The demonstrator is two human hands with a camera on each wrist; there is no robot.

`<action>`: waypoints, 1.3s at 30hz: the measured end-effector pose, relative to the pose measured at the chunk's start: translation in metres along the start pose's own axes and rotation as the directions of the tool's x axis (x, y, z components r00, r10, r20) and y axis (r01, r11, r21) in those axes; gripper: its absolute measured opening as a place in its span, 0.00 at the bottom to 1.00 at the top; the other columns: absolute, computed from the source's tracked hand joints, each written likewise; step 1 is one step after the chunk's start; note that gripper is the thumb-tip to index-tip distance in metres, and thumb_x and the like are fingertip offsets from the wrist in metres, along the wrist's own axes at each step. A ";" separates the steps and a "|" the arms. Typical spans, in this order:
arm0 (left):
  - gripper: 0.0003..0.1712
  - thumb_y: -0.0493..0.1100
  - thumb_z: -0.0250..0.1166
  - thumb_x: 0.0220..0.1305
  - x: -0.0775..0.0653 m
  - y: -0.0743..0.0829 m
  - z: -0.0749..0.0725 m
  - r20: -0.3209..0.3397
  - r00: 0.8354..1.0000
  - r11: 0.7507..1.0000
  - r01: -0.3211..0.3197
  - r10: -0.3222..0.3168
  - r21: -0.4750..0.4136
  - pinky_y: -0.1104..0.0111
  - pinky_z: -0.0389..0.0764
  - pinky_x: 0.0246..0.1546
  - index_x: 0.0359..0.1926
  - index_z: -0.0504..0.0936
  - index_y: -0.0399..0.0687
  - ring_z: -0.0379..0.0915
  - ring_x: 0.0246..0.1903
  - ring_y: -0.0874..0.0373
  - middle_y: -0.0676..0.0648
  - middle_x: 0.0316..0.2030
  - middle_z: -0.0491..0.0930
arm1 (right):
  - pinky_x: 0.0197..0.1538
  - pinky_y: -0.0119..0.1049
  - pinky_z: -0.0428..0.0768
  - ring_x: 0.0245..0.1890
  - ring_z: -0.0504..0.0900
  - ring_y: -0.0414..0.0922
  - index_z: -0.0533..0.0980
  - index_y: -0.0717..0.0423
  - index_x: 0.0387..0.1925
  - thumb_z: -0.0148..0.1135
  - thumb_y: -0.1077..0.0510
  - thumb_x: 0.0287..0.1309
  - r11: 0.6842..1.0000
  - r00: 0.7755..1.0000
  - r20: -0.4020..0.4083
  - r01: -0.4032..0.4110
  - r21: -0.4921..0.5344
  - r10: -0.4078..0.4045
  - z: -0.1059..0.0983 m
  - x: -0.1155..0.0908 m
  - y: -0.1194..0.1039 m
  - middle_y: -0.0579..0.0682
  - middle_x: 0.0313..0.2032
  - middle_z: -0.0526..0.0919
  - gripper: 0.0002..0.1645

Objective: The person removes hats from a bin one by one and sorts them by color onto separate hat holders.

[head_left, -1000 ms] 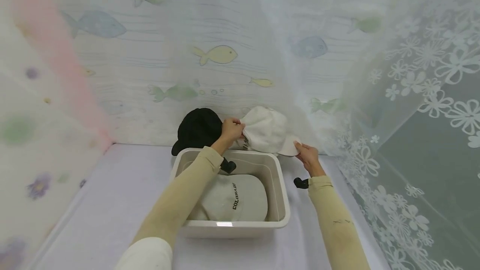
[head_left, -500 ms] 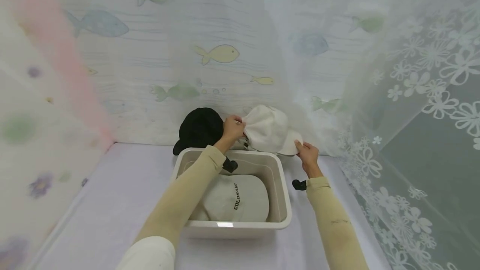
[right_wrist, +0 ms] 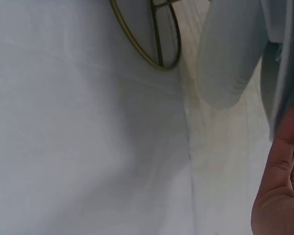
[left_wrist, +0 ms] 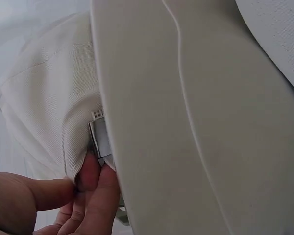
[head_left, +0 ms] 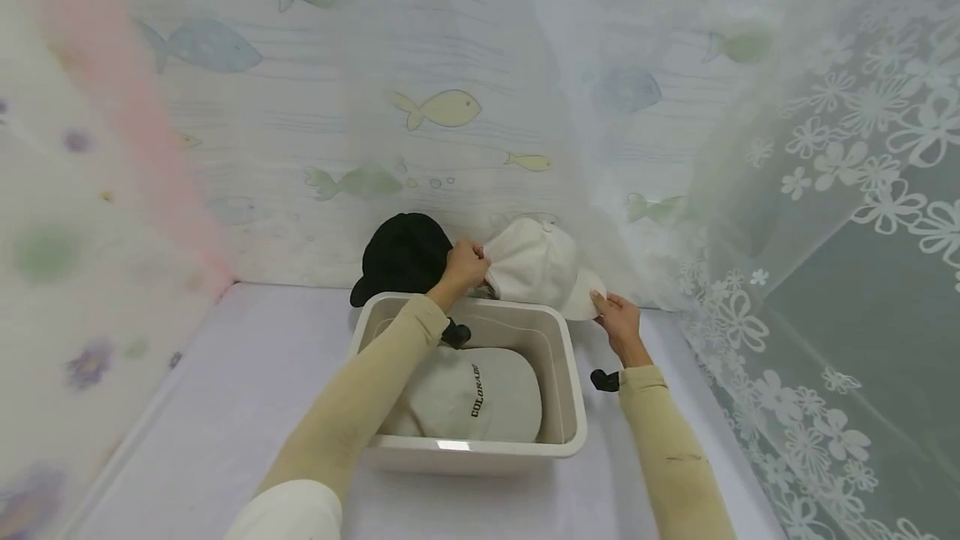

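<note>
A white cap (head_left: 536, 261) is held between both hands behind the light plastic tub (head_left: 576, 411). My left hand (head_left: 465, 265) pinches its back edge; in the left wrist view the thumb and fingers grip the fabric beside a metal strap buckle (left_wrist: 102, 137). At the other end, my right hand (head_left: 619, 327) pinches the brim (head_left: 585, 297). A black cap (head_left: 405, 252) stands just left of the left hand, its brim pointing left. Inside the tub lies a pale cap (head_left: 480, 398) lettered COLORADO. The left forearm crosses over the tub and hides part of it.
A patterned fish curtain (head_left: 450, 148) hangs right behind the caps. Sheer flowered netting (head_left: 817, 432) closes off the right side. In the right wrist view, a gold-coloured wire frame (right_wrist: 161, 63) and another pale brim (right_wrist: 225, 73) show near the right hand.
The white cap's brim has dipped slightly, with the right hand moving a little down along with it. The left hand has shifted only slightly and keeps its pinch on the cap.
</note>
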State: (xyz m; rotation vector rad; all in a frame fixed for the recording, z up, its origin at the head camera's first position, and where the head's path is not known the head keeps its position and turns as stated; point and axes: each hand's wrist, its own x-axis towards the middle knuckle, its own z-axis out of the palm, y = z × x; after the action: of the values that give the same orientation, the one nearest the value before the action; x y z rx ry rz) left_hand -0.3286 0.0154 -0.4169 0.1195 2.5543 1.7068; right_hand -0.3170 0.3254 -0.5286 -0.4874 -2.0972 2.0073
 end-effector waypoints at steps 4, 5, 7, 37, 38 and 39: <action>0.21 0.30 0.56 0.72 -0.002 0.001 -0.002 0.014 1.000 0.999 0.019 -0.019 0.045 0.71 0.75 0.20 0.21 0.62 0.46 0.69 0.16 0.59 0.48 0.20 0.66 | 0.38 0.24 0.84 0.33 0.81 0.32 0.66 0.76 0.65 0.66 0.53 0.68 0.998 0.998 0.056 -0.012 -0.067 0.016 -0.007 0.001 -0.010 0.51 0.42 0.83 0.37; 0.23 0.30 0.56 0.72 -0.002 0.001 -0.002 0.021 1.000 0.998 0.022 -0.023 0.059 0.72 0.73 0.18 0.20 0.61 0.47 0.68 0.14 0.60 0.49 0.17 0.65 | 0.38 0.24 0.84 0.33 0.81 0.32 0.67 0.76 0.65 0.66 0.53 0.68 0.997 0.998 0.062 -0.020 -0.074 0.025 -0.008 0.001 -0.012 0.52 0.43 0.83 0.36; 0.24 0.29 0.55 0.71 -0.002 0.001 -0.003 0.034 0.999 0.996 0.024 -0.026 0.080 0.75 0.71 0.16 0.18 0.60 0.48 0.67 0.13 0.62 0.50 0.14 0.65 | 0.38 0.24 0.84 0.34 0.81 0.33 0.67 0.75 0.66 0.66 0.53 0.68 0.996 0.997 0.070 -0.040 -0.076 0.045 -0.009 0.001 -0.015 0.53 0.45 0.82 0.37; 0.18 0.44 0.52 0.77 -0.004 0.016 -0.003 0.187 0.955 0.890 0.285 -0.231 -0.357 0.70 0.86 0.31 0.46 0.79 0.31 0.78 0.23 0.59 0.46 0.26 0.79 | 0.39 0.24 0.83 0.34 0.79 0.33 0.60 0.77 0.70 0.64 0.54 0.69 0.989 0.977 0.157 -0.131 -0.074 0.141 -0.013 -0.001 -0.014 0.60 0.55 0.74 0.41; 0.18 0.44 0.52 0.77 -0.002 0.015 -0.003 0.197 0.950 0.876 0.300 -0.241 -0.378 0.68 0.87 0.33 0.46 0.80 0.32 0.79 0.24 0.59 0.46 0.27 0.80 | 0.39 0.24 0.83 0.34 0.79 0.33 0.60 0.77 0.70 0.64 0.54 0.69 0.988 0.978 0.154 -0.133 -0.075 0.144 -0.012 0.000 -0.014 0.61 0.57 0.74 0.41; 0.18 0.44 0.52 0.78 0.000 0.014 -0.003 0.207 0.946 0.860 0.314 -0.248 -0.402 0.67 0.88 0.37 0.48 0.80 0.32 0.80 0.25 0.58 0.45 0.28 0.80 | 0.39 0.24 0.83 0.34 0.79 0.33 0.60 0.76 0.71 0.64 0.54 0.69 0.988 0.977 0.152 -0.136 -0.079 0.147 -0.012 0.001 -0.013 0.62 0.58 0.73 0.41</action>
State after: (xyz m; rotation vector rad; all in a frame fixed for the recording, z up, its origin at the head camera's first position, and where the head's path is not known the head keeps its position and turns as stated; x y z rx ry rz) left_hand -0.3287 0.0182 -0.4024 -0.1412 1.9161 1.9982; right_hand -0.3152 0.3365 -0.5148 -0.5190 -2.2908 2.1211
